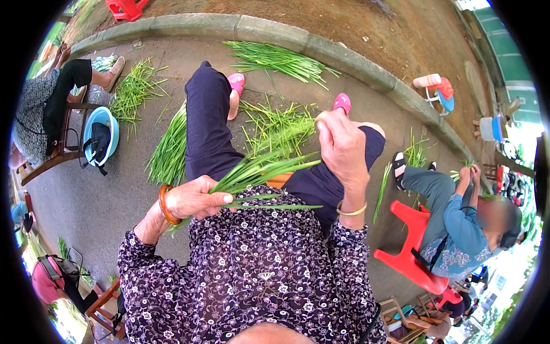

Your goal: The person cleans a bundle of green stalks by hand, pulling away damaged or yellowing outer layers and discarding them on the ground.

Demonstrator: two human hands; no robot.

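My left hand (195, 200) holds a bunch of long green stalks (253, 174), their tips pointing right across my lap. A brown bangle is on that wrist. My right hand (341, 144) is raised over my knee at the right, fingers bent and pinched together, with a blurred green streak beside the fingertips; whether it grips a stalk cannot be told. On the ground between my feet lies a loose heap of yellow-green stalks (279, 129). Beyond my feet is a neater pile of green stalks (279, 60), and another pile (169, 150) lies beside my leg at the left.
A concrete kerb (275, 32) curves past my feet. At the left, a seated person is near a light-blue basin (116, 137) holding a black bag, and a scattered stalk heap (137, 90). At the right, another person sits by a red plastic chair (408, 241), holding stalks.
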